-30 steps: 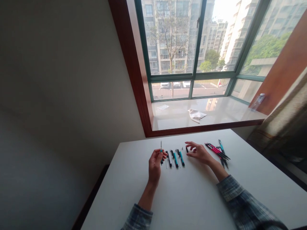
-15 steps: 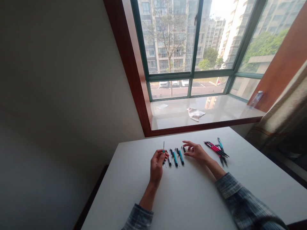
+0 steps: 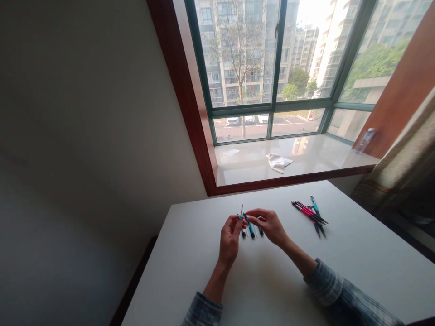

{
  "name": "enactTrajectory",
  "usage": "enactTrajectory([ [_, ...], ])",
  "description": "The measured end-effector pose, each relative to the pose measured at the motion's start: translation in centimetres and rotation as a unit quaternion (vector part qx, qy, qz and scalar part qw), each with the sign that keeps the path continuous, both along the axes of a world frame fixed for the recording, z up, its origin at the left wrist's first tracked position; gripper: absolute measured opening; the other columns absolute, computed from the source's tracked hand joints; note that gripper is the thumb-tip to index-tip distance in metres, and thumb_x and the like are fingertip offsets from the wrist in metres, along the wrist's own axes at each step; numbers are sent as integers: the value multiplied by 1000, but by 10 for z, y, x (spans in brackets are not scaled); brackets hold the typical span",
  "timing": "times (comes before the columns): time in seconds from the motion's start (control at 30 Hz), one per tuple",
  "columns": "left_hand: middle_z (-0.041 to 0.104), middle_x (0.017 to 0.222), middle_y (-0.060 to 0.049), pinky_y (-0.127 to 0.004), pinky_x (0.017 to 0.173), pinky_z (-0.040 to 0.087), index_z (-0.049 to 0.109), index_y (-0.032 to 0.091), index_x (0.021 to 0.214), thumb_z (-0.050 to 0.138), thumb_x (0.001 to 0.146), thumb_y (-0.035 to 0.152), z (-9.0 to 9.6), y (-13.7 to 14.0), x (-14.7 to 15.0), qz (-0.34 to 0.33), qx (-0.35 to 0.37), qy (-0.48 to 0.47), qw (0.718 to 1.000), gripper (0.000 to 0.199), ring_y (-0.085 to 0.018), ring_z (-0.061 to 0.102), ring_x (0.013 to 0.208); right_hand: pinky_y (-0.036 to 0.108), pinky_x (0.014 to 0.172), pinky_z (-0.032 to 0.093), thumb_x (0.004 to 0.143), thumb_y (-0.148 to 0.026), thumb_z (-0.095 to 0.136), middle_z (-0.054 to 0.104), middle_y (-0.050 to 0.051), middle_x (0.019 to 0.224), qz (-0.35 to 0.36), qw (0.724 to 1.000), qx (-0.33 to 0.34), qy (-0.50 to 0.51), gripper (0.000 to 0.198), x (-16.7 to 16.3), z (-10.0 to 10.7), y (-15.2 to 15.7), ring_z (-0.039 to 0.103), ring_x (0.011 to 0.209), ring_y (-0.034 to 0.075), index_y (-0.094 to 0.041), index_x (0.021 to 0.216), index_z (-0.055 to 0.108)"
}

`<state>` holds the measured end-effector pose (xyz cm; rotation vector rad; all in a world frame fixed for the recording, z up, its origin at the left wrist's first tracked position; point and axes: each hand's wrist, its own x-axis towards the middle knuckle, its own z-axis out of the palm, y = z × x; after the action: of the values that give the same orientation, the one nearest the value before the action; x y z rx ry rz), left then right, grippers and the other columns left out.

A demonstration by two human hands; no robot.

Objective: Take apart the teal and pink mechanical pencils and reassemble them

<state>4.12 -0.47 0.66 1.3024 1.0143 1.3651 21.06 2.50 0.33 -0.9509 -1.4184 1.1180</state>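
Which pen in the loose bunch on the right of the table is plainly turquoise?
The turquoise pen at the bunch's upper right, its top end sticking out above the others; the pink pens to its left show reddish barrels.

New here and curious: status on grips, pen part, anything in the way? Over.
Left grip closed on teal pen part, thin end up. Right grip close beside it, contents unclear. Row of pen parts partly hidden by both.

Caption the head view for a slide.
Left hand holds a pen part, right hand close by, over a white table.
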Motion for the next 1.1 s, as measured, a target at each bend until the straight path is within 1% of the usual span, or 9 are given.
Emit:
enactTrajectory([
  [0.1,74,99,-8,-35,88,51,69,19,103,65,93,41,0,-2,2,-25,11,23,999,25,-22,68,92,36,77,58,78,-46,81,78,6,86,24,998,-21,59,30,-15,1,-9,72,78,23,-20,93,81],
  [0.2,74,101,-8,-35,91,50,71,19,102,65,93,42,-1,-5,4,-32,22,67,997,25,-24,68,96,34,78,57,77,-44,82,78,6,86,8,995,-33,97,26,-15,3,-12,71,81,22,-20,84,79],
  [0.27,73,98,-7,-33,87,50,71,19,101,66,92,42,-1,-6,4,-26,22,99,995,26,-24,67,94,33,79,57,77,-44,82,77,7,91,-22,991,-43,127,27,-8,6,-11,71,85,22,-19,84,77],
  [0.4,66,85,-3,-27,70,47,69,19,105,59,95,43,1,-9,3,7,8,104,994,28,-18,60,76,35,81,59,82,-49,76,76,11,104,-131,975,-50,174,36,17,9,-6,71,93,24,-19,101,75],
  [0.5,62,80,-1,-25,64,43,70,18,100,60,94,44,4,-8,1,23,1,70,997,28,-15,52,67,40,84,60,84,-52,73,77,13,105,-177,976,-31,125,42,28,4,-10,73,95,26,-17,108,75],
  [0.6,60,73,0,-24,60,40,72,17,96,68,87,47,5,-6,1,6,-24,36,999,32,-13,48,62,43,85,61,84,-52,73,79,13,101,-130,991,-21,27,40,19,-7,-23,74,93,28,-18,104,77],
  [0.7,62,72,-1,-24,56,38,75,15,100,76,81,49,4,-5,1,-10,-51,7,999,39,-11,46,59,42,84,62,84,-50,74,80,11,98,-95,995,-7,-28,34,0,-15,-37,76,90,28,-21,102,78],
  [0.9,56,59,1,-23,53,34,78,12,91,81,77,50,1,-4,1,-31,-69,22,997,40,-10,43,54,36,76,63,82,-46,78,79,5,86,-82,996,14,-43,25,-12,-13,-47,76,78,24,-23,90,76],
  [1.1,67,70,-3,-24,55,39,77,13,88,82,76,48,1,-5,1,-19,-77,15,997,37,-11,47,57,35,76,63,86,-43,74,78,5,85,-66,994,20,-81,22,-4,-11,-60,75,77,23,-22,92,73],
])
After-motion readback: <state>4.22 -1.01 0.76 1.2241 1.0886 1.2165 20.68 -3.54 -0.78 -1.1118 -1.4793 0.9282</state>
